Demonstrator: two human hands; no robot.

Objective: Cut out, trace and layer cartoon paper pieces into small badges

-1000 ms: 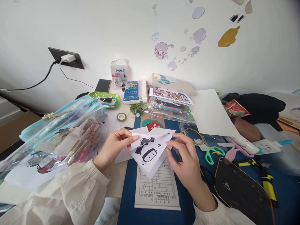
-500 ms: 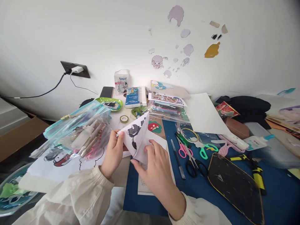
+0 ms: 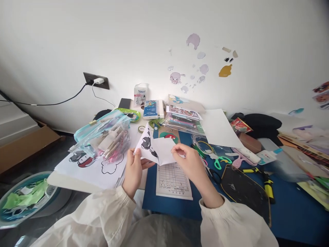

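A creased white sheet of paper [image 3: 164, 150] with black-and-grey cartoon figures printed on its left part is held above the table. My left hand [image 3: 133, 168] grips its left edge, thumb on top and fingers underneath. At the right edge, my right hand [image 3: 189, 163] pinches the blank side between thumb and fingertips. The sheet stands bent along a fold between the two hands. Below it lies a pad with a printed grid [image 3: 174, 183], partly covered by the paper. Right of my right hand are black-handled scissors [image 3: 215, 175], mostly hidden by the forearm.
Clear pouches of tools [image 3: 113, 140] lie on printed sheets [image 3: 84, 171] at left. Green-handled scissors [image 3: 218, 164], a dark board [image 3: 244, 192] and a yellow-black cutter [image 3: 268, 188] lie at right. A tissue pack [image 3: 151, 109] stands behind; a bin [image 3: 25, 206] is at lower left.
My right hand has moved right and now pinches the paper's right side. The folded sheet has opened out, baring its blank face and the grid pad below. The view has shifted.
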